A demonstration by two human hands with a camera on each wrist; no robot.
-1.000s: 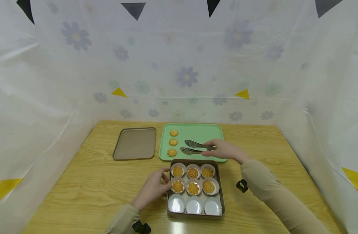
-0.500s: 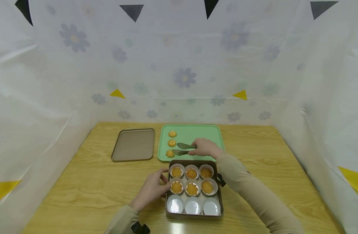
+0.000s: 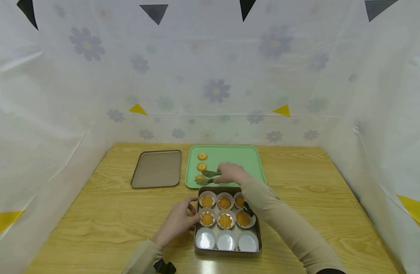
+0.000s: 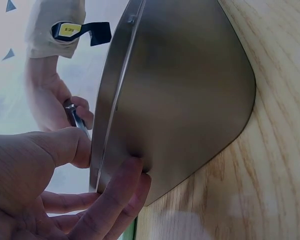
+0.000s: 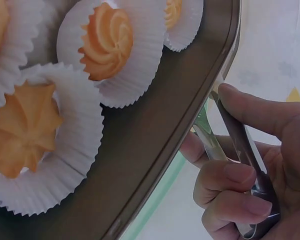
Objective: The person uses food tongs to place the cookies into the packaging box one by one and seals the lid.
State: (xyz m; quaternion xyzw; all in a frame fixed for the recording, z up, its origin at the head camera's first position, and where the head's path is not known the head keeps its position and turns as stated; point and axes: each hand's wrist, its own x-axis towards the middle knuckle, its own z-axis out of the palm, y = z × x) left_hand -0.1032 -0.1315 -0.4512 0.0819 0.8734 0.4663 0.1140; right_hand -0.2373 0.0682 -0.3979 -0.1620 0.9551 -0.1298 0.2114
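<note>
My right hand holds metal tongs over the green tray. Their perforated tips are spread around the front cookie, one tip overlapping it from this view. Two more cookies lie behind it in a column. In the right wrist view, thumb and curled fingers wrap the tongs' arms. My left hand grips the left wall of a deep baking pan, thumb at the rim and fingers against the outer side. White paper cups fill the pan; the back two rows contain cookies, the front cups none.
A shallow brown baking tray lies at the back left of the wooden table. My right sleeve crosses over the pan's back right corner. White patterned sheeting encloses the table at back and sides.
My right hand has carried the tongs leftward across the green tray, until their tips came around the front cookie. The left hand has kept its grip on the pan.
</note>
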